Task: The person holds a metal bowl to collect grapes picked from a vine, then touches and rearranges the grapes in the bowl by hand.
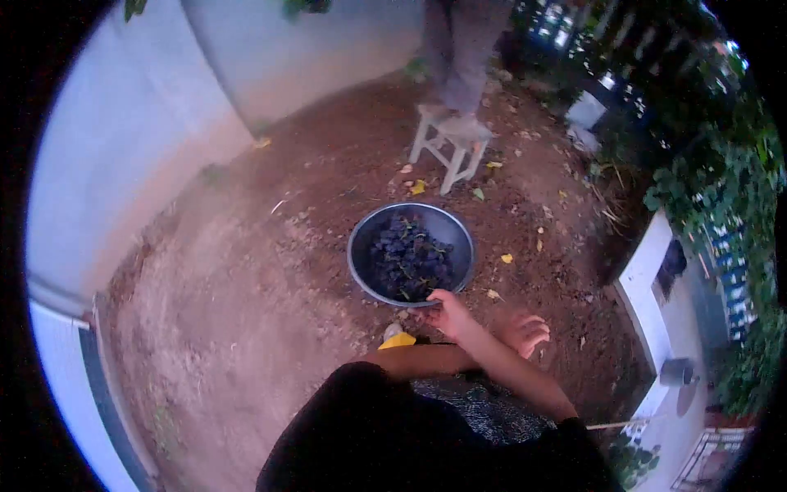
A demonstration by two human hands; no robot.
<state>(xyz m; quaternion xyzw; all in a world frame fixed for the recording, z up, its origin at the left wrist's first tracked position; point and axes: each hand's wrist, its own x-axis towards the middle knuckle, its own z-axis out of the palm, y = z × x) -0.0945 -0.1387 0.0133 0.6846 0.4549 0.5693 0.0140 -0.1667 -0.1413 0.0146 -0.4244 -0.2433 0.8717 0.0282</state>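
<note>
A dark metal basin (358,275) full of dark purple grapes (412,258) with green stems is in front of me, slightly tilted. My right hand (447,316) reaches in from the right and grips the basin's near rim, thumb at the edge and the other fingers partly hidden below. My forearms cross. Stretched under the right arm, my left hand (525,332) comes out beyond it to the right, fingers loosely bent and apart, with nothing seen in it. A yellow thing (398,340) shows just below the basin, by my foot.
Another person (466,57) stands on a wooden stool (455,131) beyond the basin. Bare soil (246,271) with fallen leaves surrounds us. A pale wall (139,107) runs along the left. Vines (713,189), a low white ledge (643,287) and a grey pot (676,371) are at right.
</note>
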